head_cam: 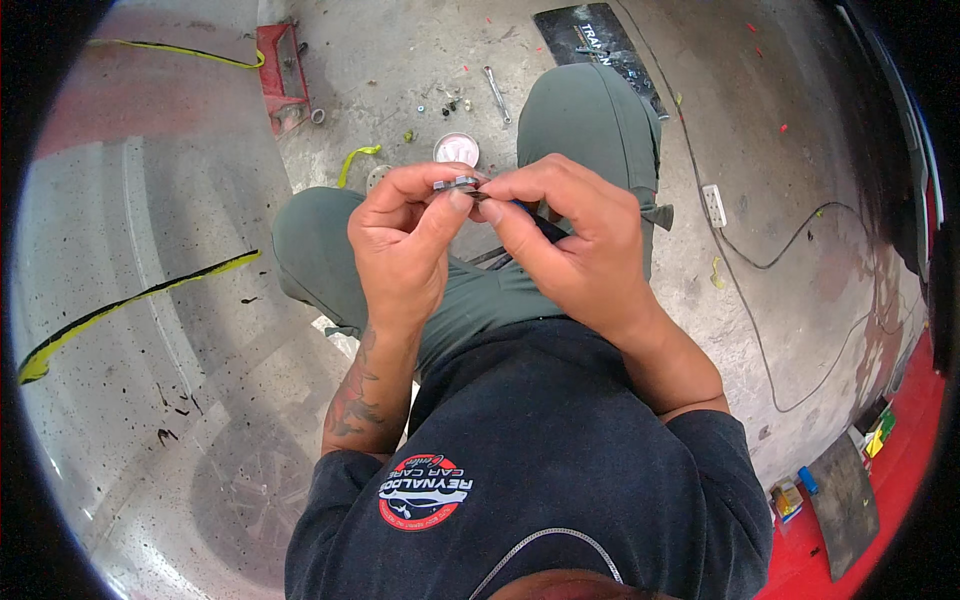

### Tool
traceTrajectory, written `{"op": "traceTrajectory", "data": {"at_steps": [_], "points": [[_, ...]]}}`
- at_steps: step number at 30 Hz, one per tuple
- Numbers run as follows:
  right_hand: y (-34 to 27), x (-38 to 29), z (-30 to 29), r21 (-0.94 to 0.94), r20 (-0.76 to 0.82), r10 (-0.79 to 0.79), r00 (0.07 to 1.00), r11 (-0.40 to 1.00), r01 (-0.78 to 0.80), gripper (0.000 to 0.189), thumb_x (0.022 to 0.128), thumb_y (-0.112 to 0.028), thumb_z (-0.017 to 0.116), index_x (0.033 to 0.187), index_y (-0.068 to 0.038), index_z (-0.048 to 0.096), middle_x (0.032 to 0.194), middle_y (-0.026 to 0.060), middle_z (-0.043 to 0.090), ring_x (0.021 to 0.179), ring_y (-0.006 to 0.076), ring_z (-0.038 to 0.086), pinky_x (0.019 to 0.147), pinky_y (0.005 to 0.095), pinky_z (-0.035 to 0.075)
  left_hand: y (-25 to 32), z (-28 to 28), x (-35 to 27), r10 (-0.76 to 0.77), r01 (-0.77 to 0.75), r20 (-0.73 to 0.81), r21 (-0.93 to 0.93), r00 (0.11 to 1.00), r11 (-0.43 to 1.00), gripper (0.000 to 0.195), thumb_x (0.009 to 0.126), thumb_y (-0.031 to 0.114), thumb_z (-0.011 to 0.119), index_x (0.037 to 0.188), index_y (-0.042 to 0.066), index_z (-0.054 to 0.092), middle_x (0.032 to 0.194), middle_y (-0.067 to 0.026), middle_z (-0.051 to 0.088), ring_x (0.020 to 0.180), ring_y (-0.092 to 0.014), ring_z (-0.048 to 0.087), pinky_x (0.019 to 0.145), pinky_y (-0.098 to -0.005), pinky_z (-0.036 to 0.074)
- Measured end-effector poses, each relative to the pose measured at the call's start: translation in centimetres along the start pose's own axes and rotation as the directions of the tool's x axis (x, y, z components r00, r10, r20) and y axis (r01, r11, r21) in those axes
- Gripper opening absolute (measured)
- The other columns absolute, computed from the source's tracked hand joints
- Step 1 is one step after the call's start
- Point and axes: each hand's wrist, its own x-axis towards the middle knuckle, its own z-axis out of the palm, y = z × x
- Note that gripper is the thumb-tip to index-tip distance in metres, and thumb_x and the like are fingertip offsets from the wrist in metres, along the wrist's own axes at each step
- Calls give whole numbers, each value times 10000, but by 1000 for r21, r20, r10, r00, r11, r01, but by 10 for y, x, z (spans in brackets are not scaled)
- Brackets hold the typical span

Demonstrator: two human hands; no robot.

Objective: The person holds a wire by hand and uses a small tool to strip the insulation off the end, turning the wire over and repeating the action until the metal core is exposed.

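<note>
My left hand (401, 244) pinches a small metal part (454, 183) with silvery blocks on top between thumb and forefinger. Against its right end, the thumb and fingertips of my right hand (581, 236) pinch a thin dark piece (475, 195); whether the two pieces are joined I cannot tell. Both hands meet above my lap, between my knees. Behind the right fingers shows a dark object with a bit of blue, mostly hidden. Just beyond the hands, a round tin (456, 150) of pinkish-white paste stands on the concrete floor (375, 82).
A combination wrench (497, 94) and several small fittings (448, 105) lie ahead. A red metal frame (283, 79) is at upper left, near a shiny speckled surface (97, 247). A black printed panel (600, 52), a power strip (714, 206) and its cable lie right.
</note>
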Motion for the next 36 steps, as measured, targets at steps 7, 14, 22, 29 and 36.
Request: {"op": "traceTrajectory", "data": {"at_steps": [7, 14, 22, 29, 36], "points": [[2, -2, 0, 15, -56, 3, 998, 1000, -2, 104, 765, -16, 680, 865, -9, 652, 810, 106, 661, 685, 229, 639, 597, 297, 488, 1, 5, 1, 11, -10, 20, -82, 1000, 997, 132, 876, -15, 613, 1006, -39, 615, 975, -157, 674, 846, -184, 655, 726, -301, 554], [0, -2, -1, 25, -39, 48, 998, 999, -47, 101, 768, -16, 680, 865, -6, 653, 806, 107, 660, 678, 209, 638, 585, 284, 480, 0, 4, 1, 21, -19, 18, -74, 1000, 997, 135, 875, -18, 614, 1008, -41, 615, 970, -156, 673, 848, -186, 656, 703, -299, 563], [0, -1, 1, 24, -41, 28, 999, 999, -27, 94, 767, -14, 680, 856, -5, 651, 804, 110, 657, 686, 225, 641, 591, 291, 483, 0, 2, 0, 24, -24, 14, -55, 1000, 998, 132, 872, -28, 612, 1004, -43, 617, 967, -156, 673, 838, -181, 654, 700, -296, 563], [5, -1, 3, -68, -50, -108, 993, 992, 104, 120, 748, -17, 693, 856, -36, 644, 779, 101, 633, 687, 268, 623, 593, 338, 485, 0, 3, 1, 27, -27, 3, -41, 1000, 999, 126, 873, -31, 608, 997, -46, 623, 954, -157, 677, 825, -183, 660, 699, -291, 561], [10, -3, 8, -135, -99, -193, 976, 975, 179, 163, 730, -12, 699, 875, -49, 635, 785, 86, 630, 686, 264, 617, 588, 352, 485, 0, 4, 1, 30, -30, -3, -43, 1000, 999, 126, 871, -25, 613, 993, -50, 633, 946, -163, 681, 819, -187, 665, 695, -292, 564]]}}
